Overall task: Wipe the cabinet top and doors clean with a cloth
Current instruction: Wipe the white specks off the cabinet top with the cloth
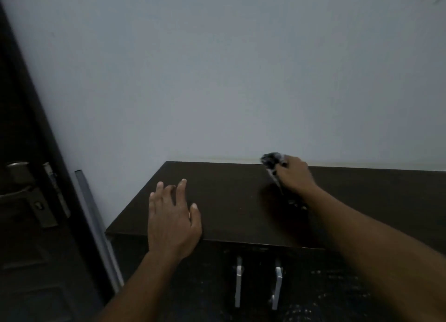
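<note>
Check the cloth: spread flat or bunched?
Bunched. The right hand grips the cloth as a wad near the back edge of the cabinet top, not laid flat.

Home room: dark wood cabinet [229, 201] against plain wall [217, 68], lever-handled door [26, 201] beside.

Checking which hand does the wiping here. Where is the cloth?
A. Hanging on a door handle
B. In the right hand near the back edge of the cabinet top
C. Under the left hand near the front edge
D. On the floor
B: the right hand grips the cloth near the wall, while the left hand lies flat and empty on the cabinet top.
</note>
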The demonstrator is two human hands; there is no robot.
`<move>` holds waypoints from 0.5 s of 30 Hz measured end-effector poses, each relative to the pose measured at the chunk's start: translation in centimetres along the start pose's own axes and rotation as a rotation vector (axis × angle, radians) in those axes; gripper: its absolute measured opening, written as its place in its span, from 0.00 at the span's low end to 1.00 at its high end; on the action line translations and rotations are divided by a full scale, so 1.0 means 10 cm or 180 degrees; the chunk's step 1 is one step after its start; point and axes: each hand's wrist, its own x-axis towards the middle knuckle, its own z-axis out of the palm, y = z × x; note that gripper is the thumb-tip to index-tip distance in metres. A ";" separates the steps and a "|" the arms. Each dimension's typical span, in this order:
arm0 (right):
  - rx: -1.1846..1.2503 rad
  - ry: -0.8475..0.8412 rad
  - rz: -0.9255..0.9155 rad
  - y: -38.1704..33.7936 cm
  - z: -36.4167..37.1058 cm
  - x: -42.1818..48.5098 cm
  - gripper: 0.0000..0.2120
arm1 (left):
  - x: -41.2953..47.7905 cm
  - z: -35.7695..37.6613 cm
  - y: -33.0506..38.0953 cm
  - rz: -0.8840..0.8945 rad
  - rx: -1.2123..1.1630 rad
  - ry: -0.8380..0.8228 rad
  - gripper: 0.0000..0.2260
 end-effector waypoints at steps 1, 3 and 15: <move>-0.0247 0.0012 0.0144 0.13 -0.07 0.03 0.13 | 0.00 -0.05 -0.18 -0.0230 0.0045 0.0021 0.30; -0.0721 -0.0179 0.0356 0.25 -0.01 -0.01 0.13 | 0.00 -0.16 -0.51 -0.0695 0.0139 -0.0026 0.29; 0.0416 -0.1119 -0.0565 -1.42 1.24 -0.16 0.11 | 0.06 -0.22 -0.85 -0.0827 0.0207 -0.0022 0.29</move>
